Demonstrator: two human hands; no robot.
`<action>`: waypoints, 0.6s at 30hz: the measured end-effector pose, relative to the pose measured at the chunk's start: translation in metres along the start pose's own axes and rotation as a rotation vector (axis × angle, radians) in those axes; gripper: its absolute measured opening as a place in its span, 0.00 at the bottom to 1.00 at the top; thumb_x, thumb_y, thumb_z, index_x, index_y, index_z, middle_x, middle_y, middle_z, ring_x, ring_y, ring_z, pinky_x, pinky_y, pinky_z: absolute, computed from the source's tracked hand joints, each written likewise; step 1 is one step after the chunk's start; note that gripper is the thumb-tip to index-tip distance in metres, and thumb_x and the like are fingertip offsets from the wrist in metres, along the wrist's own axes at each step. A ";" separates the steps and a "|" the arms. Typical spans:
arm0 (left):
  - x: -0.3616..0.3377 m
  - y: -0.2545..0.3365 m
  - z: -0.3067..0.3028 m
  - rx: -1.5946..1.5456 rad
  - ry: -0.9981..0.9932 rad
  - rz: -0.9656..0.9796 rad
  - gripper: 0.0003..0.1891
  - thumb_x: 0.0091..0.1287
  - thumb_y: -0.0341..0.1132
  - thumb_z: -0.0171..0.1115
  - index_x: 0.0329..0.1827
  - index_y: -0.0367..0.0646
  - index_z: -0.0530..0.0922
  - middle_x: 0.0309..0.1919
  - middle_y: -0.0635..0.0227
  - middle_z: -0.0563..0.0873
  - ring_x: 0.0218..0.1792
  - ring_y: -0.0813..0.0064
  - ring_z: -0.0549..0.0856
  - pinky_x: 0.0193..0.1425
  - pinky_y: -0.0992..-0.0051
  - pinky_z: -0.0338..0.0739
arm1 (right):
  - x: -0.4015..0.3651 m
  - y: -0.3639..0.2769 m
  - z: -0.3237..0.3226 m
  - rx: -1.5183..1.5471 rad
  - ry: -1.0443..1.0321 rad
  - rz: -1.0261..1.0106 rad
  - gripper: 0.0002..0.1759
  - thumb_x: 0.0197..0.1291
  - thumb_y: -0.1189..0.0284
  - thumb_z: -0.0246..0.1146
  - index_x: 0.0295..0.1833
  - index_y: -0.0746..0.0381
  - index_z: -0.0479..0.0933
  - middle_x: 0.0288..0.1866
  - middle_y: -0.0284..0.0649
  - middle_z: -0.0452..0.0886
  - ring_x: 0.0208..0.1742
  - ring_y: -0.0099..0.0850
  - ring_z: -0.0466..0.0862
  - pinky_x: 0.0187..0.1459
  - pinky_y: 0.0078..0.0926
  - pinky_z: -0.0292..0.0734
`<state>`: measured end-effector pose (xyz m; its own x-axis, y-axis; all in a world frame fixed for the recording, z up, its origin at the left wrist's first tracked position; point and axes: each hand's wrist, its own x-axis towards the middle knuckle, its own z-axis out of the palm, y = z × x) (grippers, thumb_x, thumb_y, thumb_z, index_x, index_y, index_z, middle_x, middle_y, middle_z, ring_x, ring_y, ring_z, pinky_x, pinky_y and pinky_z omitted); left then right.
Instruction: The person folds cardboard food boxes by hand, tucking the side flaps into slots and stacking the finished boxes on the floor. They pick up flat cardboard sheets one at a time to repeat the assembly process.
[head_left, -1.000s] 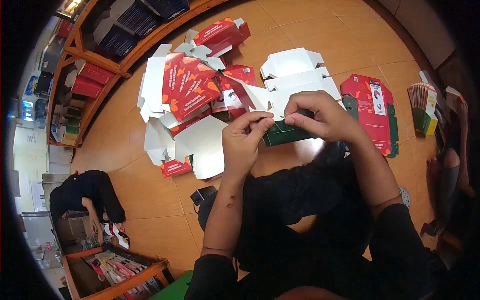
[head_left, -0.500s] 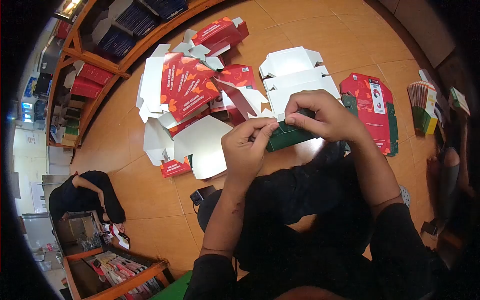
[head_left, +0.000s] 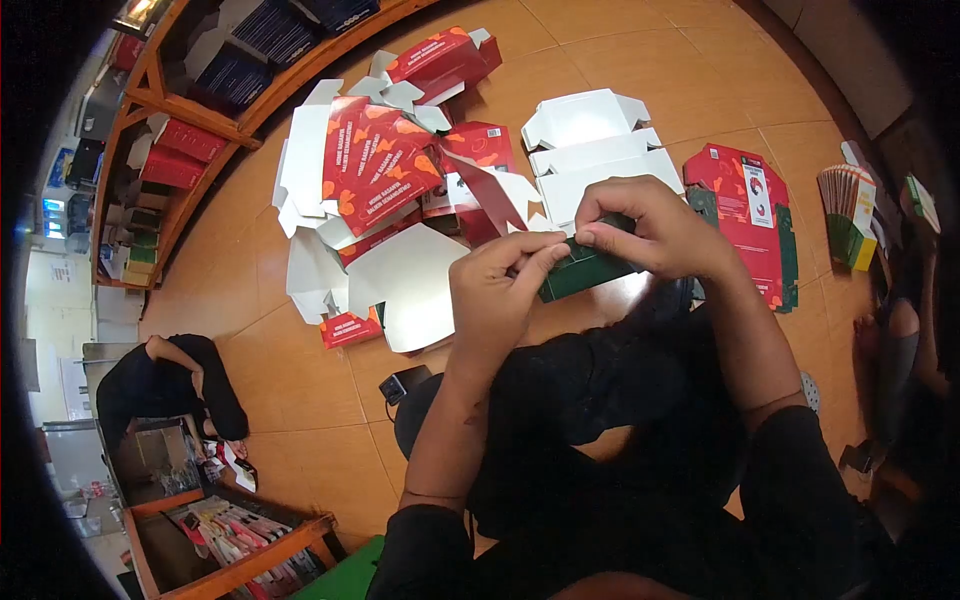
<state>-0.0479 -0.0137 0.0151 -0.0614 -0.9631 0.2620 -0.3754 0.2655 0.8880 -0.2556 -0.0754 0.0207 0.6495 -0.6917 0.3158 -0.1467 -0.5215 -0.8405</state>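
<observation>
In the centre, a carton [head_left: 590, 272] with a dark green face and a white inside lies over my lap. My left hand [head_left: 508, 285] pinches its left corner between thumb and fingertips. At its upper edge my right hand [head_left: 650, 228] is closed, with thumb and forefinger on a flap close to the left fingertips. Beyond the hands lies an unfolded white carton [head_left: 590, 130] on the floor. Red printed cartons [head_left: 380, 165] are piled to the left, some folded and some flat. On the right a flat red and green carton [head_left: 742, 225] lies face up.
Wooden shelves [head_left: 195, 120] with boxes curve along the upper left. A person in dark clothes [head_left: 175, 385] bends down at the far left. A small black device [head_left: 405, 384] lies by my left forearm. Another person's leg [head_left: 903, 345] and a fanned stack of cartons [head_left: 848, 215] are at the right.
Both hands stay pinched on the green carton, with only slight finger shifts. The whole view has moved slightly. The person at the far left has shifted a little.
</observation>
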 end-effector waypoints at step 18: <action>0.001 0.001 -0.005 -0.040 -0.012 -0.078 0.06 0.67 0.30 0.67 0.38 0.34 0.84 0.18 0.80 0.75 0.22 0.91 0.68 0.27 0.85 0.62 | 0.000 0.002 0.001 0.107 0.002 0.039 0.10 0.67 0.68 0.62 0.40 0.65 0.78 0.31 0.36 0.80 0.34 0.24 0.77 0.39 0.24 0.73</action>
<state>-0.0437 -0.0144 0.0186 -0.0443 -0.9814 0.1869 -0.3423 0.1907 0.9200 -0.2553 -0.0765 0.0185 0.6435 -0.7115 0.2822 -0.0920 -0.4378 -0.8943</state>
